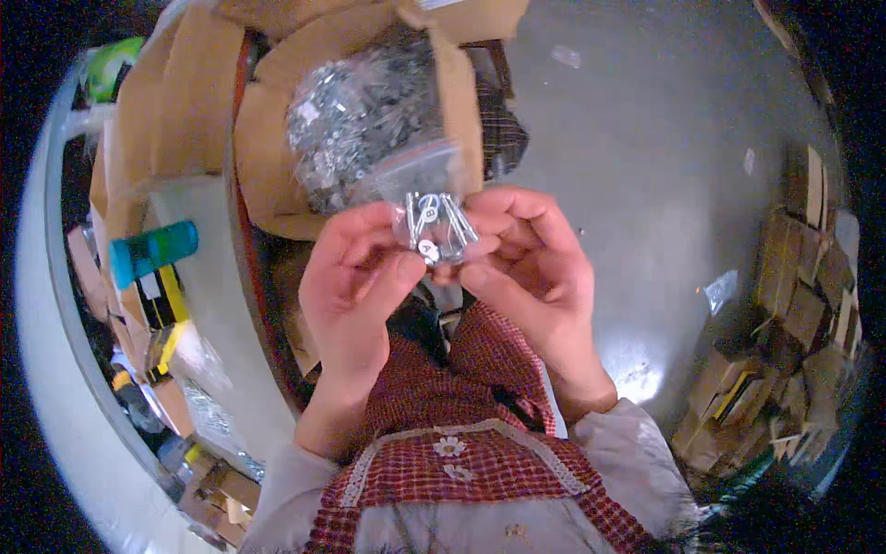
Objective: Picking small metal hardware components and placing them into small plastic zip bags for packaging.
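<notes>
Between both hands I hold a small clear zip bag (434, 222) with several metal screws and round white lettered labels inside. My left hand (358, 282) pinches its lower left side between thumb and fingers. On the other side, my right hand (540, 282) grips the lower right edge the same way. The bag's zip end points away from me. Just beyond it stands an open cardboard box (459, 115), filled with a heap of clear bags of metal hardware (355, 115).
A teal cylindrical container (155, 251) lies on the pale table (217, 305) at left, near a yellow and black object (164, 314). Flattened and stacked cardboard (794, 268) lines the right side. Plastic scraps (720, 291) lie on the grey floor (646, 157).
</notes>
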Available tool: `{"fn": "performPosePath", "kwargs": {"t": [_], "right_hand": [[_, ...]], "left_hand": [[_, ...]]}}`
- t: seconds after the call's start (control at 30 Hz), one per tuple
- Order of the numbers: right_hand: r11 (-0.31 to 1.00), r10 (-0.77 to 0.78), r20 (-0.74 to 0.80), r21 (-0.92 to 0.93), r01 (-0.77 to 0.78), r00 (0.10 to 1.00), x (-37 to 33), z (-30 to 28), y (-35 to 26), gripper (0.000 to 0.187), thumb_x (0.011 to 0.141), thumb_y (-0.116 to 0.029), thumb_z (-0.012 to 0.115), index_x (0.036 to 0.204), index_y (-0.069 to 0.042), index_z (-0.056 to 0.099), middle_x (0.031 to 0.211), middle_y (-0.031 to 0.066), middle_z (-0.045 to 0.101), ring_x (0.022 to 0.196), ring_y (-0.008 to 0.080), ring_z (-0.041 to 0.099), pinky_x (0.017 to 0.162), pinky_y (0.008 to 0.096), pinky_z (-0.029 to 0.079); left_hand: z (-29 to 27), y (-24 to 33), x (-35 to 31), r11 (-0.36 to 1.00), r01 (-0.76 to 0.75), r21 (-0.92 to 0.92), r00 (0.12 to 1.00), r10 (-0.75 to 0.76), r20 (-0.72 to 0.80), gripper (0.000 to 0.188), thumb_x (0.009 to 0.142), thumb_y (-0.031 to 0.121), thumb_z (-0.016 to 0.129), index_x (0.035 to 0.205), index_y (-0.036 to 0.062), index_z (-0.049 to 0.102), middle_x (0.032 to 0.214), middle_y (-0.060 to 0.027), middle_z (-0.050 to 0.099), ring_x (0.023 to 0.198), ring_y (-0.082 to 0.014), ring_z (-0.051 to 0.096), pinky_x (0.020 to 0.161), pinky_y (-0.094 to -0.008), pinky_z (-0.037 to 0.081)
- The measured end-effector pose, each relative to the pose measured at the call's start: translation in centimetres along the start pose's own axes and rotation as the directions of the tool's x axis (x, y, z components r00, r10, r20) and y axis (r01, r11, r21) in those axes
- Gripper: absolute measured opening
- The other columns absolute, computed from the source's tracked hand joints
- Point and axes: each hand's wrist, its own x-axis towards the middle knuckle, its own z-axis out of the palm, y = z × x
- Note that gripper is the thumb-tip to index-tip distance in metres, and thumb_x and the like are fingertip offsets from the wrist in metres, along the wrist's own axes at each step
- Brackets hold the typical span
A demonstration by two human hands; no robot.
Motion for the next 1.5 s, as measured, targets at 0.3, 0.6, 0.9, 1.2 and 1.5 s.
{"fn": "performPosePath", "kwargs": {"t": [0.3,0.6,0.9,1.2,1.5], "right_hand": [[0.973,-0.227,-0.104,-0.066,0.221,0.968,-4.0,-3.8,-5.8,0.046,0.088,0.010,0.057,0.129,-0.005,0.044,0.103,0.0064,0.064,0.089,0.0156,0.066,0.080,0.0284,0.054],[0.668,-0.247,-0.590,-0.678,-0.306,0.769,-9.9,-22.5,4.3,0.046,0.073,-0.004,0.057,0.120,-0.001,0.056,0.117,0.0207,0.062,0.113,0.0365,0.059,0.094,0.0434,0.050],[0.621,-0.329,-0.771,-0.611,-0.491,0.545,-27.7,-43.5,-6.3,0.036,0.080,-0.009,0.058,0.116,-0.003,0.060,0.113,0.0200,0.063,0.106,0.0347,0.061,0.092,0.0431,0.049],[0.209,0.212,-0.977,0.047,-0.977,-0.002,-63.4,-65.4,2.2,0.038,0.084,-0.022,0.054,0.119,-0.009,0.062,0.117,0.0203,0.066,0.107,0.0394,0.063,0.093,0.0473,0.051],[0.130,0.095,-0.993,0.087,-0.988,-0.075,-79.0,-85.5,18.6,0.056,0.085,-0.036,0.071,0.128,-0.009,0.048,0.114,0.0229,0.065,0.102,0.0414,0.064,0.088,0.0492,0.052]], "left_hand": [[9.8,5.1,-0.9,0.942,0.173,0.286,0.975,-0.205,0.086,0.037,0.090,0.000,0.060,0.127,-0.0032,0.054,0.111,-0.0118,0.067,0.100,-0.0166,0.064,0.089,-0.0306,0.053],[-6.1,0.3,6.9,0.538,0.103,0.836,0.986,0.054,-0.156,0.045,0.085,0.009,0.068,0.127,-0.0024,0.056,0.124,-0.0145,0.060,0.113,-0.0237,0.058,0.099,-0.0359,0.046],[24.6,-15.7,6.9,0.395,-0.539,0.744,0.752,-0.173,0.637,0.024,0.092,0.007,0.063,0.116,0.0000,0.060,0.110,-0.0098,0.067,0.099,-0.0191,0.063,0.087,-0.0307,0.049],[30.7,-42.6,4.2,0.085,-0.288,0.954,0.638,-0.726,0.257,0.024,0.083,0.015,0.070,0.105,0.0057,0.065,0.093,-0.0126,0.070,0.087,-0.0221,0.067,0.082,-0.0363,0.051],[23.3,-73.9,3.8,-0.349,-0.864,0.363,0.432,-0.884,0.179,0.037,0.082,0.023,0.071,0.111,0.0017,0.062,0.095,-0.0161,0.071,0.089,-0.0325,0.069,0.076,-0.0424,0.053]]}}
